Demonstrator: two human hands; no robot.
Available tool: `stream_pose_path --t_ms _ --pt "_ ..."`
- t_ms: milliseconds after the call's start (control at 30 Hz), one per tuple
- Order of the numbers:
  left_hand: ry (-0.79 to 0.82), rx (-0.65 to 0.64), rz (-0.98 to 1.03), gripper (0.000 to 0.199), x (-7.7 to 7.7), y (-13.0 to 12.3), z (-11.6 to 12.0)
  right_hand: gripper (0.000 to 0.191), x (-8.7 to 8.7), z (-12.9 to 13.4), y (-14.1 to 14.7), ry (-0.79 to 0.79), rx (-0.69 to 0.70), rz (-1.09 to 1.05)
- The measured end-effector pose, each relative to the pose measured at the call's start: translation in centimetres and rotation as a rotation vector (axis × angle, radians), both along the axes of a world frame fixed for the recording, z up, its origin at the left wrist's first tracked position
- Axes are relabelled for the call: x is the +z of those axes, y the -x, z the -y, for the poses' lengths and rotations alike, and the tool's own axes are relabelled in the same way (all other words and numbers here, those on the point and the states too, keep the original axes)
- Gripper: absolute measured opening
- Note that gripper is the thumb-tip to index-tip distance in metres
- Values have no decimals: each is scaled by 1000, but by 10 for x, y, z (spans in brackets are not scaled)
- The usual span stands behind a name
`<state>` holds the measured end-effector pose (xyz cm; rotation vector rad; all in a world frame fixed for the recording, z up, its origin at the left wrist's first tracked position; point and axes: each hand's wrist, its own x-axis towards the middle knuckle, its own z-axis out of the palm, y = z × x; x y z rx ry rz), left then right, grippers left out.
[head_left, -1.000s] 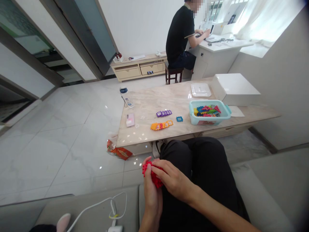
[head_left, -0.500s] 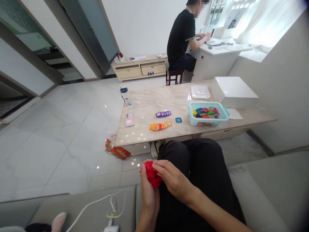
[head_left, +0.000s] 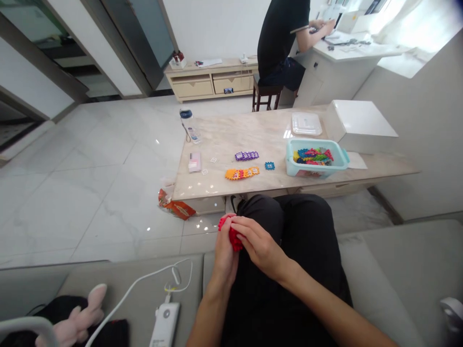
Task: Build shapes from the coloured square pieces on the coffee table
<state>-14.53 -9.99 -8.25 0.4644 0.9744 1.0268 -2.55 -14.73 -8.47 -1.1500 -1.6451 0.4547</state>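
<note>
Over my lap, a bunch of red plastic building pieces (head_left: 236, 241) with toothed edges is held between both hands. My left hand (head_left: 224, 250) is wrapped round its left side. From the right, my right hand (head_left: 261, 245) presses its fingers on the top and side, so much of the red bunch is covered. On the table beyond lie a row of orange pieces (head_left: 242, 173), a row of purple pieces (head_left: 247, 155) and a single blue piece (head_left: 269, 166). A light blue basket (head_left: 316, 171) holds more pieces of several colours.
The marble-topped table (head_left: 217, 188) also bears a water bottle (head_left: 191, 127), a pink booklet (head_left: 194, 163), a clear lid (head_left: 306, 124) and a white box (head_left: 361, 125). A power bank (head_left: 165, 325) with a cable and a pink plush toy (head_left: 75, 320) lie on the sofa. Another person (head_left: 282, 43) sits at a desk.
The view has tilted downward, so the table and the hands appear higher. My left fingers now cover more of the red bunch. Both hands still hold it.
</note>
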Motion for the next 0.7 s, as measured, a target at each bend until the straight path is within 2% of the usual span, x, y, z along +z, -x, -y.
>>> stream_pose_path --t_ms 200,400,533,700 --pt "26 52 96 36 5 -1 0 64 -4 3 -6 -32 61 38" --pt "66 105 125 33 3 -3 2 71 -9 10 -9 -77 2 91" --pt "124 131 140 33 2 -3 3 70 -10 10 -8 -93 -25 80" --pt "172 176 89 34 -1 0 2 64 -10 2 -4 -122 40 109"
